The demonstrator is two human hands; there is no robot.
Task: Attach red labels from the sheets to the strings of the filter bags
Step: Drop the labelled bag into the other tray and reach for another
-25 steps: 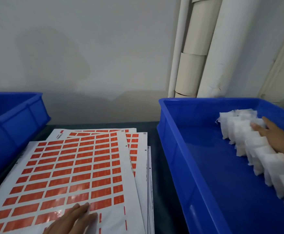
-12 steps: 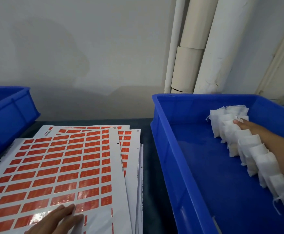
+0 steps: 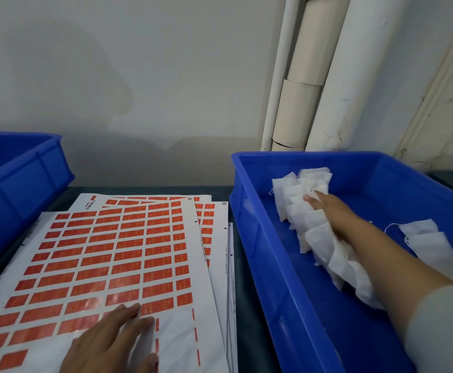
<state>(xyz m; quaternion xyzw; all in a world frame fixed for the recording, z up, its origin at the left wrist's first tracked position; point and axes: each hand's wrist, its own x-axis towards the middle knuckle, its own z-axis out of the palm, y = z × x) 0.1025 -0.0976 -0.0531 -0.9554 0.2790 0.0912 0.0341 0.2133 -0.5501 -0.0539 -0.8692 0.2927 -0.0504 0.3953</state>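
A stack of white sheets with rows of red labels [image 3: 107,265] lies on the dark table, fanned slightly. My left hand [image 3: 112,343] rests flat on the top sheet's near end, fingers straight. To the right, a row of white filter bags [image 3: 298,208] lies in a blue bin [image 3: 260,251]. My right hand [image 3: 327,211] reaches into the bin with its fingers stretched out against the far end of that row, and my forearm lies along it. A few more filter bags with loose strings [image 3: 430,243] lie on the other side of my arm.
A second blue bin [image 3: 23,179] stands at the left edge of the table. White pipes [image 3: 300,76] run up the wall behind the right bin. A strip of dark tabletop [image 3: 144,191] shows between the sheets and the wall.
My right hand has slid the row of filter bags from the bin's right wall toward its middle, leaving a few bags behind on the right. My left hand stays on the sheet.
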